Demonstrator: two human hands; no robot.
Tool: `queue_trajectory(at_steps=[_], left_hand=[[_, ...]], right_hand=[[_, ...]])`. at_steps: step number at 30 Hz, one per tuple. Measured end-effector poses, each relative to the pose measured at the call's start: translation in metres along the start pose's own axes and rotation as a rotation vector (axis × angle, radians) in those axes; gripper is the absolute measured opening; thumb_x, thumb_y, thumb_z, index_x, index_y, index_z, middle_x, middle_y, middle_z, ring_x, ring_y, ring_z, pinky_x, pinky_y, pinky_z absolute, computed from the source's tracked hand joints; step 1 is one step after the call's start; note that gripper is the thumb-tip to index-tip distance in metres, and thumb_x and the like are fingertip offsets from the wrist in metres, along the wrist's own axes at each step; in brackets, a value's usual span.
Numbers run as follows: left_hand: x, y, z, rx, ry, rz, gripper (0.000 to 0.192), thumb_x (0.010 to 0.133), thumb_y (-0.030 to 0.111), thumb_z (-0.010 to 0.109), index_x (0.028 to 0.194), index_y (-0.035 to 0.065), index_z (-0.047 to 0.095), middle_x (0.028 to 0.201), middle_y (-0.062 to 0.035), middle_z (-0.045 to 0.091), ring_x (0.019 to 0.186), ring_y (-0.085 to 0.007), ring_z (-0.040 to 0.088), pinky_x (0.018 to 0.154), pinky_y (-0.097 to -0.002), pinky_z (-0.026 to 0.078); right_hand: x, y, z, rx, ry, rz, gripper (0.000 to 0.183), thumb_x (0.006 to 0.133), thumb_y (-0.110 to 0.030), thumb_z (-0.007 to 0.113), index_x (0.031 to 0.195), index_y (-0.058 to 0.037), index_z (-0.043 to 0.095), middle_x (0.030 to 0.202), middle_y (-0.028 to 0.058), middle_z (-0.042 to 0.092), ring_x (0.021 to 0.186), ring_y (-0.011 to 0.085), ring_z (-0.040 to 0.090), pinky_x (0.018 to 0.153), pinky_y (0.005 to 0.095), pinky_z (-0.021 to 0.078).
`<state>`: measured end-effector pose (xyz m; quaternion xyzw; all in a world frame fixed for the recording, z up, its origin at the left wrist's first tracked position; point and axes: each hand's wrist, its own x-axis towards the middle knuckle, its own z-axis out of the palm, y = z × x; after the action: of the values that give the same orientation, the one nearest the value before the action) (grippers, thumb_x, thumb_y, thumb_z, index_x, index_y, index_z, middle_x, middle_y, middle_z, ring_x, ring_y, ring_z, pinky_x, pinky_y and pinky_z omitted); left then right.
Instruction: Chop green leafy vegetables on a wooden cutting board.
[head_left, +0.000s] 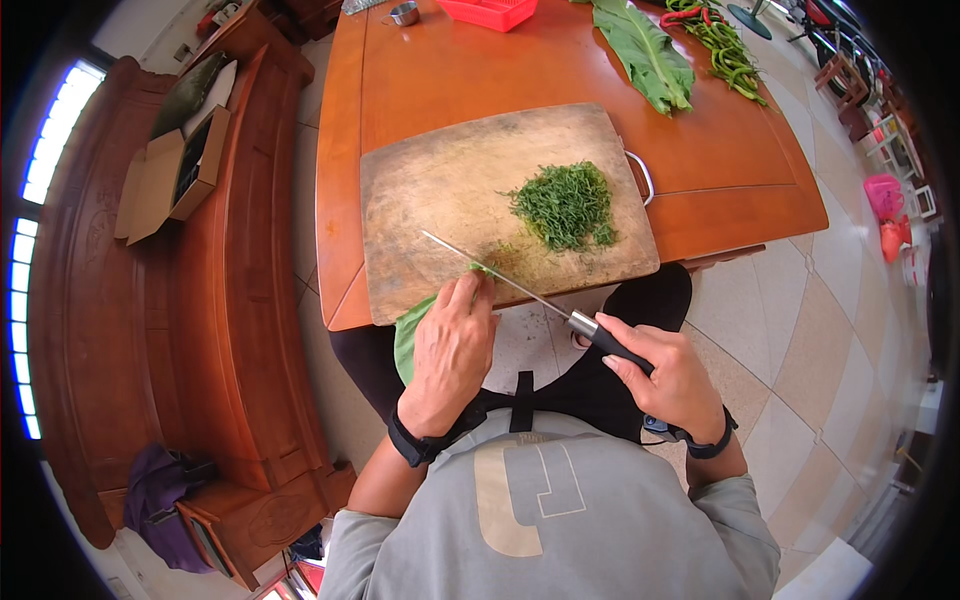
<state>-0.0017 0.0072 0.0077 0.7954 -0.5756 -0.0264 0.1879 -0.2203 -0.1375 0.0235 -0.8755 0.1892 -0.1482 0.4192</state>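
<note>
My left hand (454, 334) presses a rolled green leaf (411, 337) on the near edge of a wooden cutting board (450, 180); the leaf's wide part hangs over that edge. In my right hand (660, 371) is the black handle of a kitchen knife (510, 281). Its blade slants across the board beside my left fingertips, at the cut end of the leaf. A pile of finely shredded greens (566, 206) lies on the board's right half, and small green scraps are scattered near the blade.
On the wooden table (465, 71) beyond the board are a red plastic basket (491, 13), a small metal cup (405, 13), large green leaves (649, 56) and green and red chili peppers (727, 56). A carved wooden bench (255, 262) stands at left, bearing an open cardboard box (161, 180).
</note>
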Motion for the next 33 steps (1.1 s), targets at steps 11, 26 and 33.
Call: queue_trajectory(at_steps=[11,26,33], left_hand=[[0.001,-0.001,0.001,0.009,-0.006,0.0,0.04,0.08,0.002,0.069,0.119,-0.0016,0.063,0.121,-0.012,0.058,0.108,-0.0328,0.06,0.088,-0.04,0.053],[0.002,0.0,0.002,0.024,0.019,0.012,0.039,0.08,0.003,0.071,0.117,-0.0037,0.065,0.118,-0.014,0.059,0.104,-0.0335,0.061,0.083,-0.0414,0.053],[0.004,0.001,0.001,-0.005,0.004,0.029,0.029,0.08,0.001,0.068,0.107,-0.0058,0.064,0.11,-0.0147,0.055,0.101,-0.0319,0.057,0.084,-0.0414,0.052]], right_hand=[[0.001,0.008,0.009,0.075,0.019,-0.018,0.045,0.089,-0.006,0.069,0.132,-0.0022,0.06,0.08,0.0177,0.064,0.069,0.0349,0.062,0.065,0.0402,0.0503],[-0.006,0.001,-0.004,0.001,0.016,-0.041,0.051,0.083,-0.003,0.073,0.133,-0.0043,0.061,0.072,0.0127,0.057,0.059,0.0295,0.055,0.054,0.0378,0.0444],[-0.012,0.0,-0.006,-0.03,0.004,-0.004,0.051,0.083,-0.003,0.073,0.132,-0.005,0.062,0.073,0.0116,0.057,0.058,0.0299,0.054,0.053,0.0387,0.0442]])
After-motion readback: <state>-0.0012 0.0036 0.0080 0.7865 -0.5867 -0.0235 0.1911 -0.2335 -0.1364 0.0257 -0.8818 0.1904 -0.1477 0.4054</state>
